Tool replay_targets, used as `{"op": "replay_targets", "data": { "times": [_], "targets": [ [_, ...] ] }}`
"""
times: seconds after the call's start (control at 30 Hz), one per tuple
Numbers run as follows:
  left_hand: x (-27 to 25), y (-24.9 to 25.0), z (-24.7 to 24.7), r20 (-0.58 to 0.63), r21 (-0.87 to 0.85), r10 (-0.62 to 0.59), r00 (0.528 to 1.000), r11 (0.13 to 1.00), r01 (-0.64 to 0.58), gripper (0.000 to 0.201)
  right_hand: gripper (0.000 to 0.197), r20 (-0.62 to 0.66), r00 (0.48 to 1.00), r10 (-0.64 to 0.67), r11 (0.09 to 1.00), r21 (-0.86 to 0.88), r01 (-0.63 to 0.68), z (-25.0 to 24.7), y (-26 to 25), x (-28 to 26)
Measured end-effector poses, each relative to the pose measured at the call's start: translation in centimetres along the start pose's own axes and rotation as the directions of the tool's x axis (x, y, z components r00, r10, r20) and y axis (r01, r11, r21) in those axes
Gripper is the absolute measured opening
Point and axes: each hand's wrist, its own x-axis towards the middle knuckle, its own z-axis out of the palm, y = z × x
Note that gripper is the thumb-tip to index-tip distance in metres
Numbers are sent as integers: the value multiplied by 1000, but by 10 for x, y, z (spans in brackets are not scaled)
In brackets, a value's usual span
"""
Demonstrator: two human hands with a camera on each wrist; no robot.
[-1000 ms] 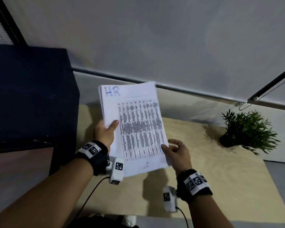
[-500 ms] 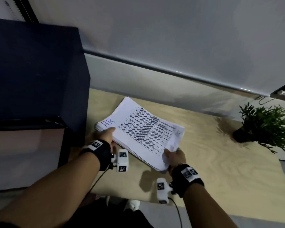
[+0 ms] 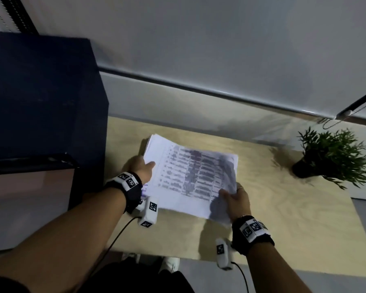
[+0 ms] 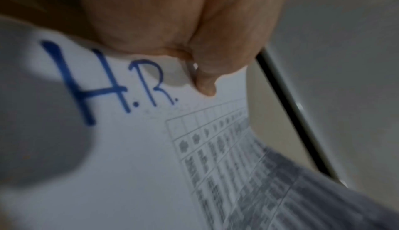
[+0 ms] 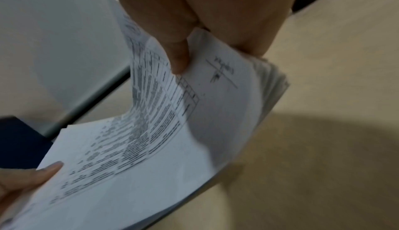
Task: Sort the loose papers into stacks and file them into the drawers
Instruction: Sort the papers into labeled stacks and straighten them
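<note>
A stack of white printed papers [image 3: 190,176] with a table of text and "H.R." in blue ink [image 4: 108,83] is held low over the wooden desk [image 3: 283,208]. My left hand [image 3: 141,169] grips the stack's left edge, thumb on top [image 4: 205,83]. My right hand [image 3: 234,200] pinches the near right corner, thumb on the top sheet [image 5: 179,59] and fingers under the pile. The stack [image 5: 151,139] sags between the two hands. The dark drawer cabinet [image 3: 40,102] stands to the left of the desk.
A small potted green plant [image 3: 332,157] stands at the desk's far right. A grey wall with a dark rail [image 3: 199,89] runs behind the desk. My shoes [image 3: 169,264] show below the desk's front edge.
The stack was upright facing me one second ago; it has been tipped flat and lowered toward the desk. Both hands kept their hold, and the view tilted down.
</note>
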Motion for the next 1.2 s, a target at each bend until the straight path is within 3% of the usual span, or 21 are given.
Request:
{"op": "replay_targets", "data": {
  "times": [0.07,0.13,0.23,0.37,0.5,0.63,0.8,0.87,0.93,1.07,1.2],
  "targets": [
    [-2,13,-8,-122,-182,122,985,973,-143,57,32,-71,996,-50,990,127,59,-6,-20,-6],
    [-17,38,-22,-252,-386,232,940,866,-317,33,29,-160,976,-148,954,236,184,-14,-43,-12],
    [-31,52,-36,-351,-456,337,874,753,-474,28,29,-267,929,-255,910,259,324,-22,-63,-18],
    [-38,34,-21,-252,-526,296,922,757,-387,29,39,-233,953,-192,962,145,230,-14,-45,-22],
    [-41,32,-17,-221,-678,289,931,641,-360,29,40,-279,945,-170,946,223,236,-10,-41,-21],
    [-45,39,-22,-271,-726,284,920,567,-389,42,32,-301,927,-224,904,290,313,-11,-52,-21],
    [-43,51,-32,-372,-787,188,909,455,-417,34,58,-304,918,-254,851,382,361,-16,-66,-25],
    [-46,58,-35,-420,-756,174,891,477,-449,16,63,-319,901,-293,797,440,415,-20,-70,-29],
    [-45,62,-36,-476,-696,176,862,523,-491,18,51,-333,880,-340,764,447,464,-22,-74,-32],
    [-41,61,-35,-506,-648,223,834,540,-537,10,15,-312,868,-386,843,262,470,-23,-76,-34],
    [-45,61,-38,-548,-539,281,788,601,-590,12,16,-320,847,-424,853,173,493,-27,-77,-35]
  ]
}}
